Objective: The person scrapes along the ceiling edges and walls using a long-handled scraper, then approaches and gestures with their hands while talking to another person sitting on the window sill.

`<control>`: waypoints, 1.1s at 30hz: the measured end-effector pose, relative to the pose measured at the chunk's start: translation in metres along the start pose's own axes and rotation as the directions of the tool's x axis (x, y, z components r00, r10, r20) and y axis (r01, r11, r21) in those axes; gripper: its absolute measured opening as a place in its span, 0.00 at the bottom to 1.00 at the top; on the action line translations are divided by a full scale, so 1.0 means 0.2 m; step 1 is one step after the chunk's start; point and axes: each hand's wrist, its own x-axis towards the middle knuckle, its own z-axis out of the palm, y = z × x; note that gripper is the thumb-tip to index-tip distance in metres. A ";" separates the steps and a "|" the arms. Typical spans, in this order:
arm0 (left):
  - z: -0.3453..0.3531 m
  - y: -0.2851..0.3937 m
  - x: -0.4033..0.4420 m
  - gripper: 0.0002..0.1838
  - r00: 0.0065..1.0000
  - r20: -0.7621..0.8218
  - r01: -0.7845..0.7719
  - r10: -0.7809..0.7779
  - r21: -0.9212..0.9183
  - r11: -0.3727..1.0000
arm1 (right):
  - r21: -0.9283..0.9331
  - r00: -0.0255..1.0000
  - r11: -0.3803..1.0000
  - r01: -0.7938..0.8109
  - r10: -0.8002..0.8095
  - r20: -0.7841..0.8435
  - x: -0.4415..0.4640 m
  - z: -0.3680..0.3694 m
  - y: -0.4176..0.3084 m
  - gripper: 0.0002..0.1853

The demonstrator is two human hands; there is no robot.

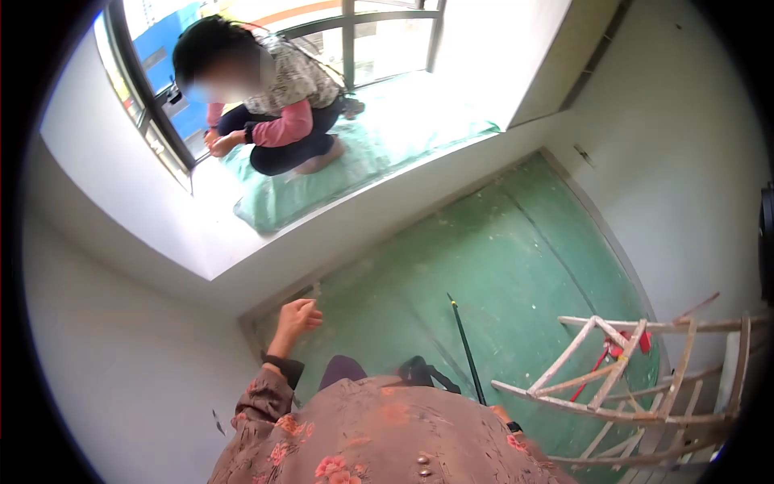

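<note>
My left hand [299,318] is raised in front of the body at the lower left, its fingers curled together; whether anything small is in them cannot be made out. At the bottom right, my right hand [501,414] shows only in part beside my floral top [379,436]. A long thin dark pole [468,347] with a yellow band near its tip runs up from beside that hand, which seems to hold its lower end. The fingers there are mostly hidden by the sleeve and top.
A person [278,105] squats on a window ledge covered with green sheeting [282,194]. Green covering lies over the floor [451,250]. At the lower right stands a paint-marked wooden ladder [597,383], with a red object [621,347] behind it.
</note>
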 end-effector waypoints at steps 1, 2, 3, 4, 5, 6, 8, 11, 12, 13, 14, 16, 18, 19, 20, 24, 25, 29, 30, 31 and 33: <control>0.02 0.00 -0.01 0.17 0.999 0.054 0.009 -0.009 0.003 1.000 | -0.138 0.998 0.989 0.049 -0.053 -0.022 0.19 0.08 0.19 0.14; 0.02 -0.02 -0.01 0.17 1.000 0.029 0.012 -0.012 -0.006 1.000 | -0.272 0.993 0.958 0.090 -0.105 -0.043 0.38 0.15 0.38 0.15; 0.02 -0.04 -0.01 0.17 0.998 0.055 0.039 -0.039 0.006 0.999 | -0.289 0.994 0.953 0.092 -0.104 -0.027 0.35 0.15 0.32 0.16; 0.02 -0.07 0.00 0.16 0.994 0.081 0.069 -0.070 0.017 0.997 | -0.274 0.997 0.959 0.075 -0.080 -0.007 0.30 0.12 0.22 0.16; 0.02 -0.09 0.01 0.16 0.996 0.055 0.076 -0.076 0.002 0.997 | -0.264 0.998 0.963 0.059 -0.060 0.007 0.28 0.10 0.17 0.17; 0.00 -0.11 0.03 0.17 0.992 0.066 0.103 -0.103 0.002 0.995 | -0.255 0.999 0.966 0.039 -0.036 0.019 0.25 0.07 0.10 0.17; -0.06 -0.11 0.04 0.17 0.988 0.060 0.139 -0.139 0.000 0.990 | -0.270 0.999 0.963 0.009 0.001 0.037 0.19 0.01 -0.05 0.18; -0.15 -0.13 0.10 0.18 0.987 0.053 0.154 -0.153 -0.007 0.988 | -0.336 0.998 0.941 -0.033 0.051 0.046 0.15 -0.07 -0.19 0.19; -0.19 -0.12 0.13 0.18 0.987 0.047 0.153 -0.153 -0.006 0.988 | -0.360 0.997 0.932 -0.043 0.064 0.046 0.14 -0.09 -0.23 0.19; -0.22 -0.10 0.16 0.18 0.987 0.031 0.158 -0.157 -0.025 0.987 | -0.380 0.996 0.923 -0.055 0.075 0.040 0.13 -0.12 -0.27 0.20; -0.26 -0.08 0.20 0.18 0.989 0.027 0.145 -0.145 0.000 0.989 | -0.401 0.995 0.914 -0.066 0.089 0.039 0.12 -0.15 -0.31 0.20; -0.34 -0.04 0.26 0.17 0.989 0.016 0.148 -0.149 0.017 0.989 | -0.441 0.993 0.893 -0.089 0.114 0.030 0.09 -0.21 -0.38 0.21; -0.41 -0.02 0.35 0.17 0.986 0.012 0.164 -0.164 0.024 0.986 | -0.483 0.991 0.870 -0.104 0.129 0.019 0.05 -0.27 -0.44 0.22; -0.45 0.00 0.39 0.17 0.986 0.009 0.167 -0.167 0.018 0.986 | -0.496 0.991 0.861 -0.109 0.131 0.009 0.04 -0.30 -0.48 0.22; -0.48 0.01 0.44 0.17 0.988 0.023 0.150 -0.151 0.029 0.988 | -0.511 0.992 0.852 -0.112 0.130 0.000 0.02 -0.33 -0.52 0.23; -0.56 0.11 0.52 0.16 0.993 0.012 0.119 -0.119 0.032 0.992 | -0.573 0.997 0.816 -0.076 0.061 -0.046 0.01 -0.51 -0.64 0.24; -0.56 0.11 0.55 0.16 0.992 0.009 0.122 -0.123 0.028 0.992 | -0.598 0.998 0.800 -0.049 0.015 -0.062 0.04 -0.58 -0.67 0.25; -0.58 0.07 0.59 0.16 0.988 0.044 0.151 -0.151 0.017 0.988 | -0.515 0.939 0.856 -0.036 -0.148 -0.310 0.07 -0.66 -1.05 0.23; -0.57 0.06 0.58 0.16 0.985 0.051 0.164 -0.164 0.010 0.986 | -0.411 0.923 0.901 -0.136 -0.035 -0.383 -0.11 -0.55 -1.44 0.22; -0.57 0.04 0.58 0.16 0.984 0.053 0.169 -0.169 0.007 0.986 | -0.415 0.923 0.899 -0.140 -0.032 -0.383 -0.06 -0.57 -1.45 0.22; -0.58 0.00 0.58 0.16 0.986 0.060 0.156 -0.158 0.040 0.987 | -0.641 0.894 0.758 -0.124 -0.195 -0.404 0.10 -0.61 -1.47 0.22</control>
